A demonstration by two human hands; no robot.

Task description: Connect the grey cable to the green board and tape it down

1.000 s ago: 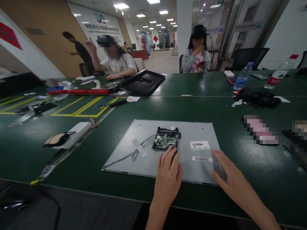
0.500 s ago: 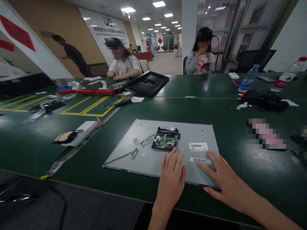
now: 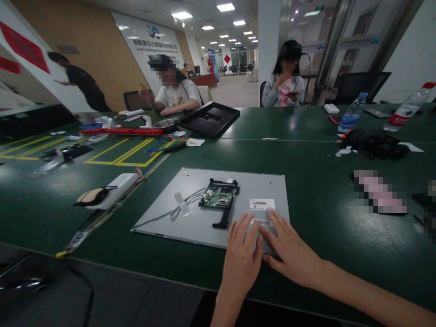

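A flat grey metal panel [image 3: 190, 181], like the back of a screen, lies on the green table in front of me. On it sits a green circuit board [image 3: 215, 198] in a black bracket [image 3: 223, 219], with grey cables [image 3: 153, 220] running to the panel's left corner under a strip of clear tape [image 3: 182, 204]. My left hand [image 3: 242, 250] rests over the panel's near edge, fingers stretched out. Beside it, my right hand [image 3: 291, 252] lies on the near right corner, fingers spread, partly covering a barcode label [image 3: 264, 222]. A white label [image 3: 262, 204] shows above the fingertips.
A black monitor frame [image 3: 209, 119] lies farther back. To the left is a white power strip [image 3: 119, 188] with a cord. Two bottles [image 3: 354, 113], black cables [image 3: 373, 144] and a pink phone-like item [image 3: 379, 191] are at right. Two people sit across; another stands at left.
The panel has slid left across the table, together with its board. My right hand has moved left with it, close to my left hand, which stays nearly in place.
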